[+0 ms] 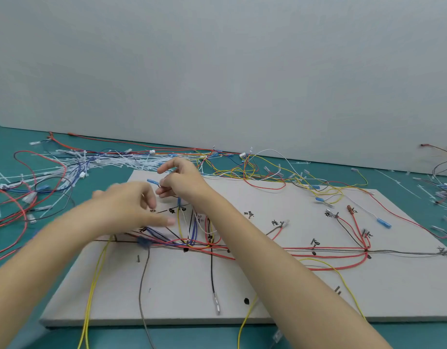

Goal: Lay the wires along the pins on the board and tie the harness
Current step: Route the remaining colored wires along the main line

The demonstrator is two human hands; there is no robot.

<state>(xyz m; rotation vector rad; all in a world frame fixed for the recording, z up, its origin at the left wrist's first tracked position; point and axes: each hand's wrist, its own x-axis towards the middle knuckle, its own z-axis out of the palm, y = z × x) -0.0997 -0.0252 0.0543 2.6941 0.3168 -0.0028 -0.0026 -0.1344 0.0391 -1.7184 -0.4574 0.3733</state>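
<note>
A grey board (280, 285) lies on a green table (11, 147), with coloured wires (242, 248) laid along its pins; a blue-tipped wire (153, 182) is pinched by the right hand (182, 182); the blurred left hand (131, 202) is seen with fingers loosely spread over the wires.

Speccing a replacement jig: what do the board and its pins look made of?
Board: looks like matte pale-grey fibreboard or foam sheet, with a thick, flat edge and handwritten ink marks; can't tell which. Pins: likely metal, thin, dark, upright studs.
</note>
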